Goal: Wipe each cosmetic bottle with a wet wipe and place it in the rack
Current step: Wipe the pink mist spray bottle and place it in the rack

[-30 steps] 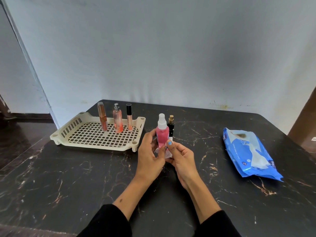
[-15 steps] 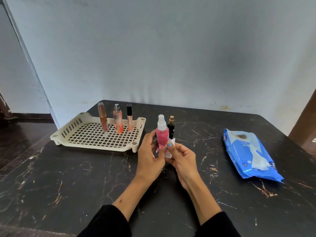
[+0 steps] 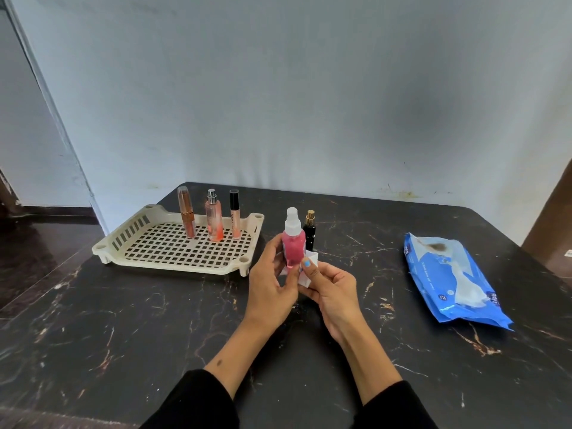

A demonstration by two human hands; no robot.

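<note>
Three slim bottles stand upright in a row at the back of the cream rack (image 3: 173, 261), which sits on the left part of the dark marbled table (image 3: 123, 335); from the left they are a copper-toned tube (image 3: 186, 216), a peach spray bottle (image 3: 214, 219) with a silver nozzle, and a thin tube with a black cap (image 3: 235, 213); the rest of the grid floor shows bare. Just right of the rack, above the table's middle, the left hand (image 3: 272, 289) is curled around the pink spray bottle (image 3: 292, 247), thumb on the near left side and fingers behind, holding it upright with its clear cap on top; the right hand (image 3: 331, 289) is closed on a folded white wet wipe (image 3: 309, 267), its blue-nailed thumb pressing the wipe against the bottle's lower right side. Directly behind the pink bottle, a small black bottle with a gold top (image 3: 309, 229) stands on the table, outside the rack; whether it touches the wipe cannot be told. Well apart to the right lies a blue wipes packet (image 3: 455, 283), flat on the table; black sleeves cover both forearms at the bottom edge.
</note>
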